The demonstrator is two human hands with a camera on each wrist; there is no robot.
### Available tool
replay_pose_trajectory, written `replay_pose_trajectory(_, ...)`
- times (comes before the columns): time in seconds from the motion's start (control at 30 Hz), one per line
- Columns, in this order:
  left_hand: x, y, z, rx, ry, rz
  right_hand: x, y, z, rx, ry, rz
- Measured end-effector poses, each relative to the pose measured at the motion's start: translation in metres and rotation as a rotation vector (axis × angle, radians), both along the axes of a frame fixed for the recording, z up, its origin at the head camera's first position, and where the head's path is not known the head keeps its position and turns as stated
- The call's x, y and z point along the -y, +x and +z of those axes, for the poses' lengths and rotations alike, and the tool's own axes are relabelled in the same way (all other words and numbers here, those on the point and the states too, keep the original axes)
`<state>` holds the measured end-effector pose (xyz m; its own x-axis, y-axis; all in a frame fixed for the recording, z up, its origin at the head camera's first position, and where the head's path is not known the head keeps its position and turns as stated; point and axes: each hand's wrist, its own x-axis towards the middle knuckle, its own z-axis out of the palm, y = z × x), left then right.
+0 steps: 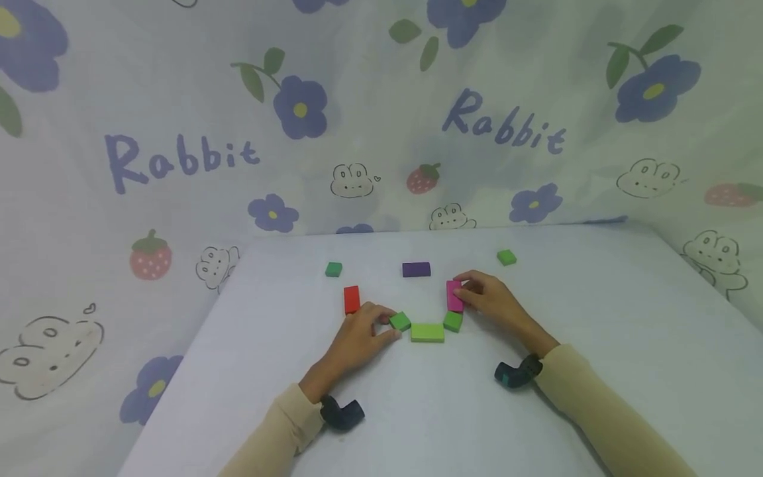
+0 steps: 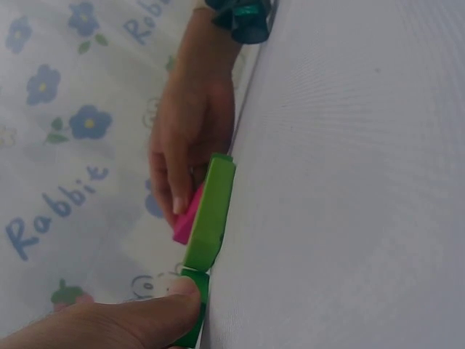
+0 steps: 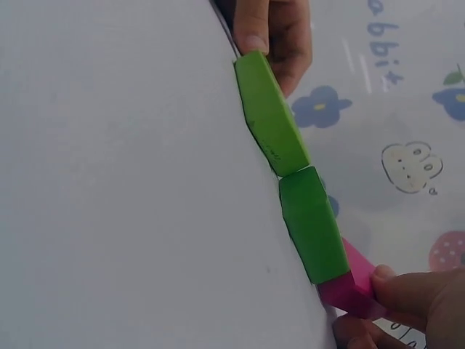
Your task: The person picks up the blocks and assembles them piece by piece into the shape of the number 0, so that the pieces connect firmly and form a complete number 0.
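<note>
My left hand pinches a small green block between thumb and fingers; in the left wrist view the thumb lies against that block's side. A long light green block lies right beside it, at the front of a curved row. At the row's right end sits a second small green block. Just behind that one, my right hand grips a pink block by its sides. The right wrist view shows the pink block's end meeting the green block's corner.
A red block lies just beyond my left hand. Farther back are a purple block, a small teal-green block and another green block. Patterned cloth hangs behind the white tabletop.
</note>
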<state>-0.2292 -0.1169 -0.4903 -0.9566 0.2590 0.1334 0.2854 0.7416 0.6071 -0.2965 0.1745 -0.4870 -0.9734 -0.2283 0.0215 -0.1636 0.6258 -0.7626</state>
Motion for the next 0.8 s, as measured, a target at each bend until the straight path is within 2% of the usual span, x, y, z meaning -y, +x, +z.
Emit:
replay_pose_trajectory(0.47, 0.0006, 0.0002, 0.0018, 0.009, 0.006, 0.004, 0.0045, -0.0015, -0.0022, -0.059, 0.087, 0.019)
replay_pose_trajectory(0.8, -0.0003, 0.0005, 0.0005, 0.000, 0.010, -0.001, 0.0047, 0.0011, -0.0031, -0.060, 0.096, -0.004)
